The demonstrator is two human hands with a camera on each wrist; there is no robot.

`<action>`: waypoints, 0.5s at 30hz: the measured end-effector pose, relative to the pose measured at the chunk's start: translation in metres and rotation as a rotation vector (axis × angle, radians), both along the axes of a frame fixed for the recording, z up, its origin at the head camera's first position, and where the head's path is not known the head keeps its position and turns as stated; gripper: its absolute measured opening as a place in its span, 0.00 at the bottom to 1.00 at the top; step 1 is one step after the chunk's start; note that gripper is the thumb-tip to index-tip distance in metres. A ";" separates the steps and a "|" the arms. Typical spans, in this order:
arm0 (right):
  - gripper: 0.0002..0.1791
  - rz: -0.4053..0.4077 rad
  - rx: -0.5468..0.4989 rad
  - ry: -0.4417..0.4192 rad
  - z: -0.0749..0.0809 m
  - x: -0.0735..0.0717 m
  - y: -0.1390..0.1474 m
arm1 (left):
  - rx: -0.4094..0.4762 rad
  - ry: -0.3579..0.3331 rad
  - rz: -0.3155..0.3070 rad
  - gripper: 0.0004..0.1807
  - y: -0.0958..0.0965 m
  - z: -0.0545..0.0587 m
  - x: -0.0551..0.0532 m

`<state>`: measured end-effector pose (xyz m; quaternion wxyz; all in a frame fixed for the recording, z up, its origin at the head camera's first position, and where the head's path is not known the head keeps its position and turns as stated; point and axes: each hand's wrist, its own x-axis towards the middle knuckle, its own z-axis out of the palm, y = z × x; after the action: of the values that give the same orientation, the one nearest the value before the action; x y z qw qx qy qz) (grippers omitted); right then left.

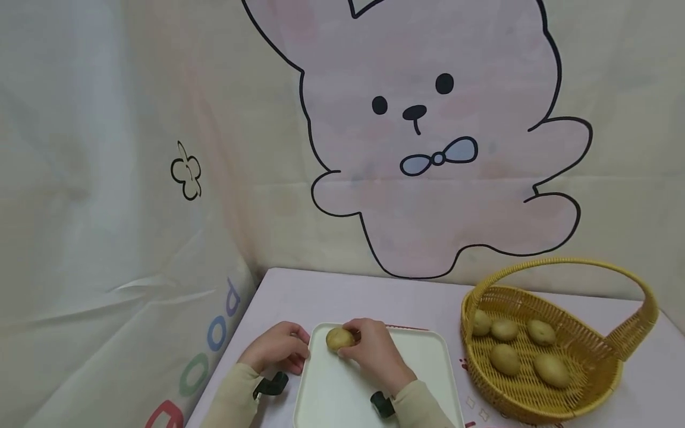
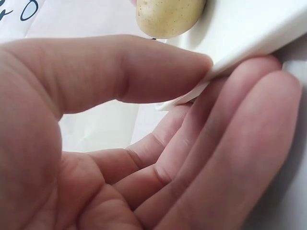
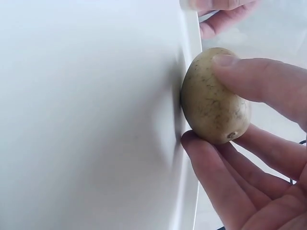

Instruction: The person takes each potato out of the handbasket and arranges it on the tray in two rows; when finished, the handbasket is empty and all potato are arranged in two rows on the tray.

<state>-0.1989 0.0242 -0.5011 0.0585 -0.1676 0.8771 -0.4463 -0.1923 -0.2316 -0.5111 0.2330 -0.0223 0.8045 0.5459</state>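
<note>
My right hand [image 1: 377,353] grips a round yellow-brown potato [image 1: 339,339] between thumb and fingers, close over the far left corner of a white tray [image 1: 332,404]. In the right wrist view the thumb presses one side of the potato [image 3: 216,98], with fingertips under the other side, near the tray's rim. At the tray's left edge, my left hand [image 1: 278,346] pinches the rim, thumb on top and fingers beneath, as the left wrist view shows.
A yellow woven basket [image 1: 631,333] with a tall handle stands to the right of the tray, holding several potatoes [image 1: 551,370]. The table [image 1: 321,291] has a pale cover. Behind it hangs a cloth backdrop [image 1: 631,196] with a cartoon animal, and another cloth [image 1: 80,267] runs along the left.
</note>
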 end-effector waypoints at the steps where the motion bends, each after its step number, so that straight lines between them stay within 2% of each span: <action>1: 0.22 -0.002 0.000 0.008 -0.001 0.000 0.000 | -0.003 0.003 -0.002 0.13 0.001 -0.001 -0.001; 5: 0.22 0.008 -0.003 0.033 -0.003 0.000 0.000 | -0.018 0.004 -0.007 0.12 0.001 -0.001 -0.003; 15: 0.24 0.016 0.002 0.012 -0.003 0.002 -0.003 | -0.014 -0.006 -0.011 0.13 0.001 0.000 -0.003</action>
<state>-0.1967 0.0208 -0.5040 0.0572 -0.1774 0.8765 -0.4438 -0.1954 -0.2307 -0.5116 0.2382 -0.0209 0.8077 0.5390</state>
